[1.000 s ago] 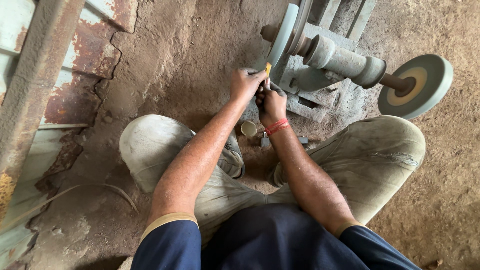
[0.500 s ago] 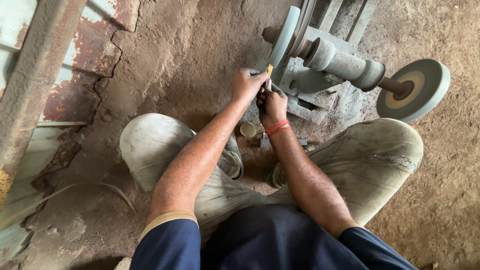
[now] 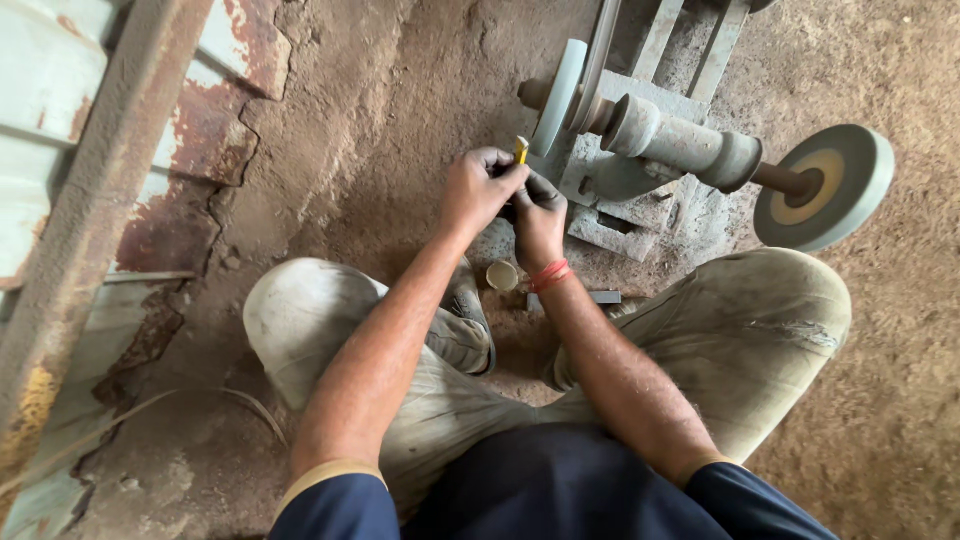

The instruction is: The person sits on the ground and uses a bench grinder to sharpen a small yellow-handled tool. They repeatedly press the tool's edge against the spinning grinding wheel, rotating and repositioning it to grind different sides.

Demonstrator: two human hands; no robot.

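My left hand (image 3: 480, 188) and my right hand (image 3: 540, 215) are pressed together in front of a grinding machine. Both grip a small tool with a yellow end (image 3: 521, 150) that sticks up between the fingers, close to the left grinding wheel (image 3: 558, 98); whether it touches the wheel is unclear. A red band circles my right wrist (image 3: 549, 275). The grey grinder body (image 3: 680, 145) carries a shaft to a second round wheel (image 3: 825, 188) on the right. I squat with my knees spread on either side of my arms.
A small round tin or cap (image 3: 502, 275) and a flat metal piece (image 3: 603, 297) lie on the dirt floor under my hands. A rusted, peeling metal wall and beam (image 3: 110, 180) run along the left. Sandy ground (image 3: 900, 380) lies to the right.
My hands and the yellow-ended tool stay in nearly the same spot by the left wheel. The view shifts only slightly.
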